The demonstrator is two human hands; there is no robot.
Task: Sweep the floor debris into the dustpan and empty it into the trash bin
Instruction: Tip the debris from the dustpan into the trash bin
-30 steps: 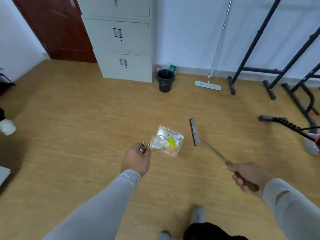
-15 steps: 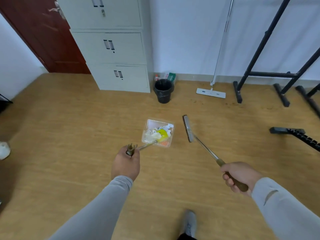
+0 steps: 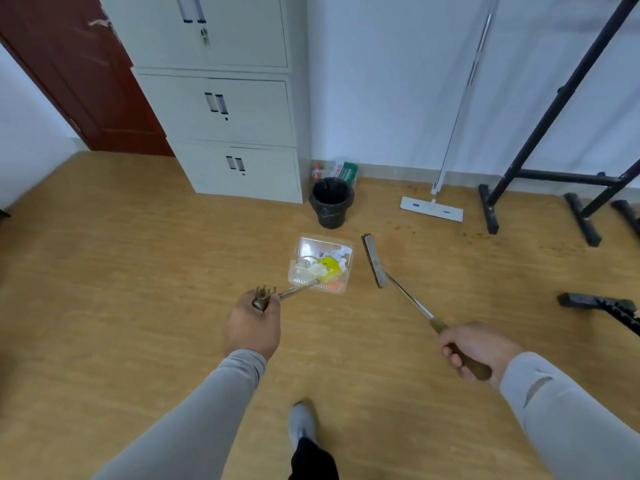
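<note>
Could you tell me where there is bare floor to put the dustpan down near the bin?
Bare wood floor lies between the dustpan and the black trash bin, and a wider patch to the left, in front of the cabinet. To the right it is crowded: the broom head, then the mop and black rack feet. Small packages stand behind the bin.

Bright, even light – soft shadows; slight blur, wide-angle bending at edges.

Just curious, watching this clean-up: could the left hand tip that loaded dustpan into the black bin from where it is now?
Probably not yet. The left hand holds the dustpan by its handle, short of the trash bin. The floor between them looks bare and the bin's mouth is open, so a step closer should do.
</note>
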